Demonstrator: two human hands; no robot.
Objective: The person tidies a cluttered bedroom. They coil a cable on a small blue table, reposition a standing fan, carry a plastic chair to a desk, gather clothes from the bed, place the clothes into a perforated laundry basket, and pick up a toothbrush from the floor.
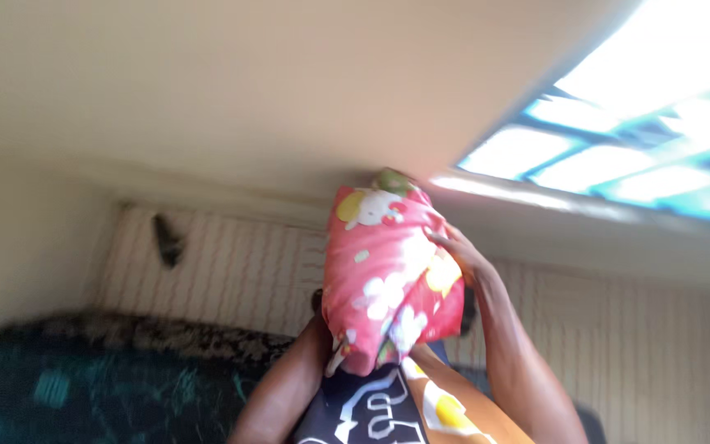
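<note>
Camera tilted up, frame blurred. A pink pillow [388, 275] with white and yellow flower and cartoon prints is held up in mid-frame, raised toward the ceiling [289, 82], roughly upright and slightly tilted.

Right hand [458, 255] lies against the pillow's right edge, near the top. Its fingers [437, 238] curl onto the fabric, pressed flat to the cover. The right forearm runs down from there to the bottom edge of the frame.

Left hand hidden behind or under the pillow's lower left corner; only the left forearm [285, 386] shows, rising from the bottom edge to the pillow. Cannot tell whether those fingers are spread or closed on the cloth.

Below the pillow hangs more cloth: a dark piece with white markings [363, 411] and an orange piece with white and yellow flowers [445, 407], both between the two forearms and touching the pillow's lower end.

Surroundings: a bright window [634, 123] with blue-tinted panes at upper right. A pale wall with vertical ribbing [232, 271] behind the pillow, with a small dark object [166, 238] fixed on it at left, too blurred to identify. A dark teal patterned surface [84, 386] at lower left, likely bedding, well apart from the pillow.
</note>
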